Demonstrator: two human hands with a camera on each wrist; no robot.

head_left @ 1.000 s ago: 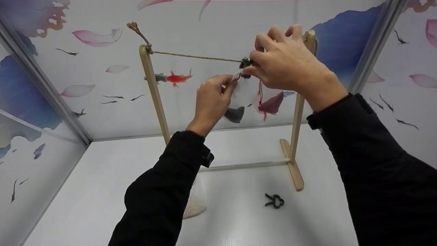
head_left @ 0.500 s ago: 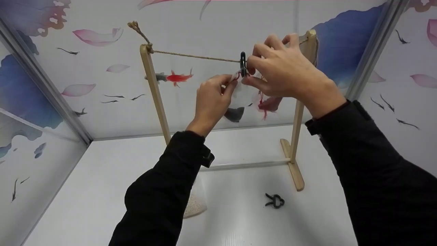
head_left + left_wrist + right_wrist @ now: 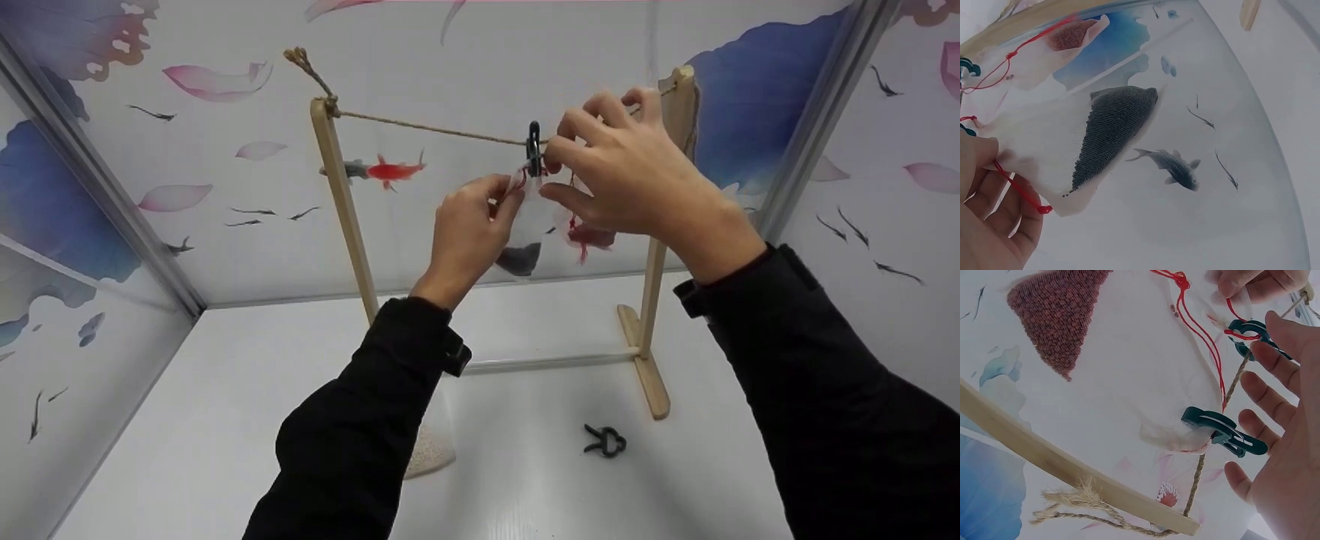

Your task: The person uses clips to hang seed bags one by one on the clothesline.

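Note:
My left hand [image 3: 472,232] pinches the top corner of a white mesh drawstring bag [image 3: 1039,140] with small dark beads [image 3: 1120,121] in its bottom. A dark green spring clamp [image 3: 534,150] sits on the twine [image 3: 431,130] at the bag's top edge. Close beside this clamp is my right hand [image 3: 630,161], thumb and fingers spread around its handles. Farther right along the twine hangs a second mesh bag with reddish-brown beads [image 3: 1061,320], held by another green clamp [image 3: 1219,427]. Red cords [image 3: 1202,332] dangle from it.
The twine runs between two posts of a wooden stand [image 3: 345,210]. On the white table lie a loose clamp [image 3: 604,441] and, partly behind the left sleeve, a bag with pale beads [image 3: 429,454]. Panels printed with fish and petals [image 3: 217,81] surround the table.
My right hand has turned the clamp upright on the twine, then loosened its fingers and moved slightly down. The left hand has lowered a little with the bag corner, and the twine sags more.

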